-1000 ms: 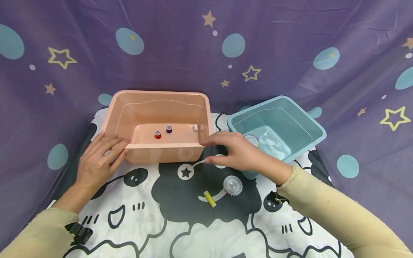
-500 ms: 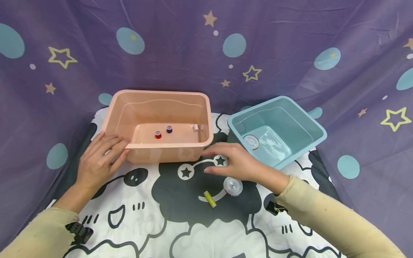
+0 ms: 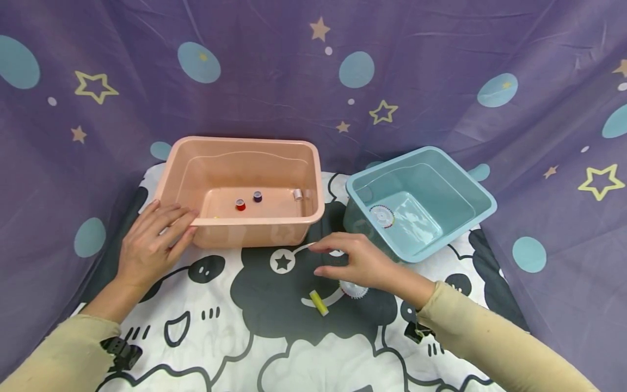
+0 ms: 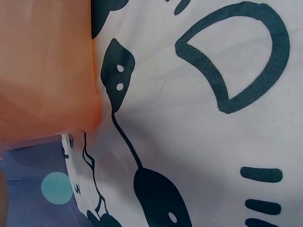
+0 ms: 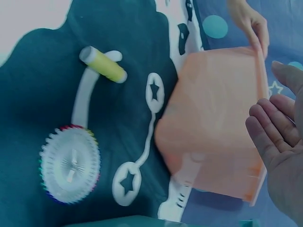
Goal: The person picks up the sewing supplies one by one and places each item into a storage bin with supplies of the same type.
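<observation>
At the left of the printed cloth (image 3: pixel 225 321), the left hand (image 3: pixel 153 245) grips the near rim of the peach bin (image 3: pixel 254 235) by its left corner, its fingers laid over the edge and its thumb against the outer wall. On the bin's floor, the red spool (image 3: pixel 240 205) stands just beside the dark purple spool (image 3: pixel 257 196), and the white spool (image 3: pixel 297 194) sits near the right wall. Farther right, on the cloth, the yellow spool (image 3: pixel 319 302) lies on its side near the clear pin wheel (image 3: pixel 354 289), whose rim of coloured pin heads shows from the right wrist. Above that wheel, partly hiding it from the head view, hovers the right hand (image 3: pixel 360 260); its fingers hold nothing and stand apart from the thumb. Rightmost is the teal bin (image 3: pixel 453 240), with the second pin wheel (image 3: pixel 382 216) inside by its left wall.
</observation>
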`<state>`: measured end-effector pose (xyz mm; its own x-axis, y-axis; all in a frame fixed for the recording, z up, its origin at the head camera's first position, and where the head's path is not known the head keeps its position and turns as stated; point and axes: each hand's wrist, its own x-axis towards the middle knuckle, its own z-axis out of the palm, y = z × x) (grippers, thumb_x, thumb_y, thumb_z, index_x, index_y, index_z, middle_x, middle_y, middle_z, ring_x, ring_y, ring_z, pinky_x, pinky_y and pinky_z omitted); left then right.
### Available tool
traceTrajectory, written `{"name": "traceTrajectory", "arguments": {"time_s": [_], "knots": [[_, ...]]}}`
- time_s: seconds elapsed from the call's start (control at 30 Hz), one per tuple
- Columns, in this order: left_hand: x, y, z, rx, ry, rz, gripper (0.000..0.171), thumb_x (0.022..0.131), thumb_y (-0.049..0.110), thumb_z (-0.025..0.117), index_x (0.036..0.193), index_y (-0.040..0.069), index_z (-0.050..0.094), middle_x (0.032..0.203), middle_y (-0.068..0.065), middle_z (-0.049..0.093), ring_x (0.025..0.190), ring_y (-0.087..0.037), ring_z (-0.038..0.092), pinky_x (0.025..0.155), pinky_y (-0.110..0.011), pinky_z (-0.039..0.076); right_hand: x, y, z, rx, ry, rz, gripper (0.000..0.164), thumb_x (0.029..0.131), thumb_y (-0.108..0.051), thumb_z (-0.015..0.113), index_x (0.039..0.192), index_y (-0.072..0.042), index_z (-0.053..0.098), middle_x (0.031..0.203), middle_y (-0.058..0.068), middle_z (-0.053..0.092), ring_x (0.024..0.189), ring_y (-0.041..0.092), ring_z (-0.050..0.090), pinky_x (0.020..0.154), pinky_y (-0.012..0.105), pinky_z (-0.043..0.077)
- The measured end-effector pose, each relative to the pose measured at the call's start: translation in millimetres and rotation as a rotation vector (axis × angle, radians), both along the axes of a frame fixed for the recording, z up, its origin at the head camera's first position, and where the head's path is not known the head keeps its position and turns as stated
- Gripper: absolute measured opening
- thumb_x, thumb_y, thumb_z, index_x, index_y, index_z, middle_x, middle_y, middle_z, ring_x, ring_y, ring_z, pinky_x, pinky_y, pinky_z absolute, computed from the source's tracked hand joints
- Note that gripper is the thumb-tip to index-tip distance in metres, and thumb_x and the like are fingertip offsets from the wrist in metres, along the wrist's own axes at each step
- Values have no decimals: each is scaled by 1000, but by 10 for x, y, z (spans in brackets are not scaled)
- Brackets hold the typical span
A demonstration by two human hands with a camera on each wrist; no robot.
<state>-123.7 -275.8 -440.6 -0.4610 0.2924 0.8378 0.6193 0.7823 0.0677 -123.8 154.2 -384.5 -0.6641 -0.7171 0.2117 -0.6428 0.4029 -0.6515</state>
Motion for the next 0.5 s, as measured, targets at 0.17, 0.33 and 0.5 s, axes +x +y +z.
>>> {"name": "traceTrajectory", "arguments": {"time_s": [0.17, 0.33, 0.5], "knots": [[2, 8, 1, 6, 0, -1, 40, 110, 34, 60, 118, 2, 80, 109, -20, 78, 105, -47, 72, 114, -63, 46, 48, 14, -161, 10, -9, 2, 45, 88, -21, 91, 130, -12, 77, 123, 1, 76, 109, 13, 71, 93, 35, 62], [1, 14, 6, 12, 3, -4, 39, 109, 34, 60, 118, 1, 80, 108, -20, 78, 104, -48, 72, 114, -64, 46, 79, 32, -336, 58, -17, -9, 47, 89, -24, 90, 132, -11, 75, 128, 2, 75, 117, 17, 71, 99, 35, 60], [-1, 21, 7, 14, 7, -6, 39, 109, 34, 61, 117, 1, 80, 107, -21, 78, 104, -48, 72, 114, -64, 47, 103, 29, -479, 94, -19, -29, 51, 89, -27, 90, 136, -13, 73, 133, 1, 73, 124, 18, 68, 105, 39, 58]]}}
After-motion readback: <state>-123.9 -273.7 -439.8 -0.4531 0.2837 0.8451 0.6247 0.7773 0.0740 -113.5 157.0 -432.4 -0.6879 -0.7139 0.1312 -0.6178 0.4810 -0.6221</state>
